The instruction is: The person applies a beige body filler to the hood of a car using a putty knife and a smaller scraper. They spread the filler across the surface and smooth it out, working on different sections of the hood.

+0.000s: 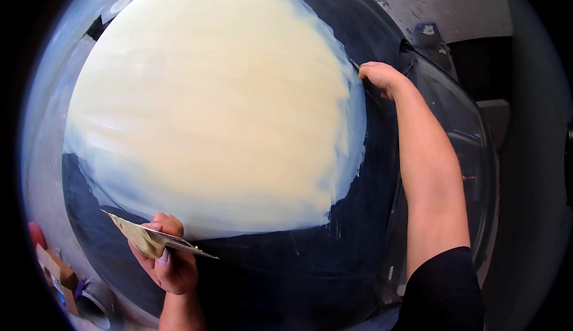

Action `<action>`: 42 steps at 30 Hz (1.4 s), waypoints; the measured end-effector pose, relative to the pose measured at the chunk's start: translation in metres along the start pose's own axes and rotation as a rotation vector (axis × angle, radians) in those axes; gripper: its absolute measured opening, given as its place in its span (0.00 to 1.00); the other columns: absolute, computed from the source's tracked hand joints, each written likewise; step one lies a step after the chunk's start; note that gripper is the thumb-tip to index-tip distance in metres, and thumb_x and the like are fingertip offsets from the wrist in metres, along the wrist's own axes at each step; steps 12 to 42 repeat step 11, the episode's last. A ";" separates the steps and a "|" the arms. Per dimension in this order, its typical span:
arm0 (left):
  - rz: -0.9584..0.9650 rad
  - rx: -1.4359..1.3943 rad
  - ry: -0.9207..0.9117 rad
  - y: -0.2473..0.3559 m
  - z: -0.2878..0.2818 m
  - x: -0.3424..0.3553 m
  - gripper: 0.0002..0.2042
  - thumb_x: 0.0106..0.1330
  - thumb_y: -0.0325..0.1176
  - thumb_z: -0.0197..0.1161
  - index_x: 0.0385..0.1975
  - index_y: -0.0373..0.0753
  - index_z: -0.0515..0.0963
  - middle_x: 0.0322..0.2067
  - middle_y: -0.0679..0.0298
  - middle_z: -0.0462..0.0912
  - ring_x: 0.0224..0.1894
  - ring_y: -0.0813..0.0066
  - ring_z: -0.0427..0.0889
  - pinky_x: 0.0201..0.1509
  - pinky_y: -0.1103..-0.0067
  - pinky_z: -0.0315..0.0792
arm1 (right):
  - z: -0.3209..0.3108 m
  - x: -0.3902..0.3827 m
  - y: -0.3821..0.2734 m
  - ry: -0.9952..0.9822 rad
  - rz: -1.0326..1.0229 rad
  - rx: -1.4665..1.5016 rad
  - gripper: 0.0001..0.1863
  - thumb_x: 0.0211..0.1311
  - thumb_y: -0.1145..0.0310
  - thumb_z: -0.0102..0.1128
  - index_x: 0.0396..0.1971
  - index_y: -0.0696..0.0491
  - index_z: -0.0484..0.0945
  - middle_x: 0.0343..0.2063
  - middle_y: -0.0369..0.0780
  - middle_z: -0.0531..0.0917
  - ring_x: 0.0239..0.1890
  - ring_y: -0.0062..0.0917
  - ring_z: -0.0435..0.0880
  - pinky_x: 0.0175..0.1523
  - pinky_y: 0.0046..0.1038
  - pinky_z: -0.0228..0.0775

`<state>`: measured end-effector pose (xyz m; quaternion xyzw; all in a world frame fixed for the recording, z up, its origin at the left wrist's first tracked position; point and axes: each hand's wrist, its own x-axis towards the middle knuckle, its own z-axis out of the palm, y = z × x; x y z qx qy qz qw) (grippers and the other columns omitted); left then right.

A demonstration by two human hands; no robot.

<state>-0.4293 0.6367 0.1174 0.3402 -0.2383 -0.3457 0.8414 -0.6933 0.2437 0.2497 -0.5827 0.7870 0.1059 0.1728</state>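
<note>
A broad cream-coloured coat of filler [221, 104] covers most of a dark car hood [262, 271], thinning to a bluish smear at its edges. Held low at the near left, my left hand [173, 265] is closed on a flat putty board [190, 247], which is tilted and carries a lump of beige filler [143, 238]. My right hand [382, 75] reaches far forward to the coat's right border. Its fingers pinch a thin spreader [355, 65], seen nearly edge-on. Whether the blade touches the hood I cannot tell.
A windshield [471, 128] borders the hood on the right, beneath my right forearm. On the floor at the lower left lie an open cardboard box [57, 265] and a grey round container [95, 307]. A dark stained panel [431, 41] stands beyond the hood at the upper right.
</note>
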 end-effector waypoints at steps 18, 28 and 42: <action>0.017 0.031 0.007 0.001 0.001 0.004 0.16 0.61 0.35 0.52 0.48 0.37 0.68 0.19 0.65 0.67 0.25 0.77 0.60 0.32 0.77 0.54 | 0.001 0.005 -0.018 -0.080 0.021 -0.065 0.23 0.48 0.59 0.58 0.49 0.38 0.77 0.49 0.34 0.73 0.49 0.30 0.68 0.49 0.39 0.63; 0.017 0.031 0.007 0.001 0.001 0.004 0.16 0.61 0.35 0.52 0.48 0.37 0.68 0.19 0.65 0.67 0.25 0.77 0.60 0.32 0.77 0.54 | 0.001 0.005 -0.018 -0.080 0.021 -0.065 0.23 0.48 0.59 0.58 0.49 0.38 0.77 0.49 0.34 0.73 0.49 0.30 0.68 0.49 0.39 0.63; 0.017 0.031 0.007 0.001 0.001 0.004 0.16 0.61 0.35 0.52 0.48 0.37 0.68 0.19 0.65 0.67 0.25 0.77 0.60 0.32 0.77 0.54 | 0.001 0.005 -0.018 -0.080 0.021 -0.065 0.23 0.48 0.59 0.58 0.49 0.38 0.77 0.49 0.34 0.73 0.49 0.30 0.68 0.49 0.39 0.63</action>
